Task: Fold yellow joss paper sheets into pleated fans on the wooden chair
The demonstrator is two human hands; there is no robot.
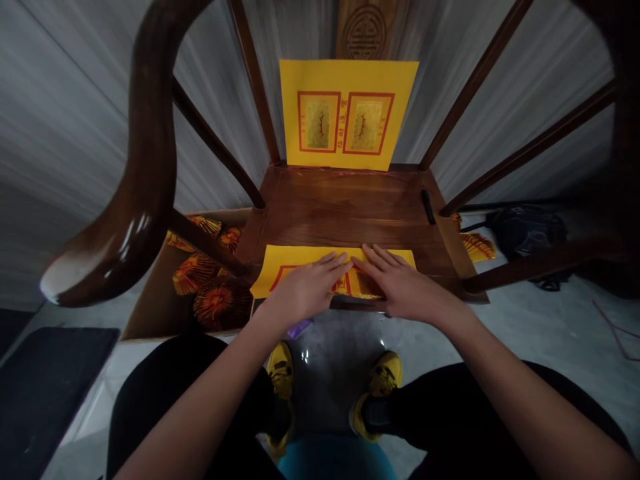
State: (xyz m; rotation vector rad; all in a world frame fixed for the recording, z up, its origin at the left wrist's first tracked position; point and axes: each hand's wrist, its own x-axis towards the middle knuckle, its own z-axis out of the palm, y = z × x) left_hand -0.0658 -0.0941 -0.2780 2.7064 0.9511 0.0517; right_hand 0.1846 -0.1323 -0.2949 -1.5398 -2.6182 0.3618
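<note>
A sheet of yellow joss paper (pixel 280 262) with red printed frames lies along the front edge of a wooden chair seat (pixel 330 210). My left hand (pixel 307 287) presses on its middle with the fingers stretched out. Beside it, my right hand (pixel 395 280) lies flat on the right part, fingers extended, and the two hands' fingertips nearly meet. Both hands cover much of the print, and whether the near edge is folded cannot be made out. Against the chair back leans another yellow sheet (pixel 400 80) with two gold squares in red frames.
A small black object (pixel 427 207) rests on the seat's right side. Left of the chair stands a cardboard box (pixel 155 300) with several folded red-and-gold paper pieces (pixel 215 303). A dark bag (pixel 527 237) sits on the floor at right. The curved armrest (pixel 150 140) rises at left.
</note>
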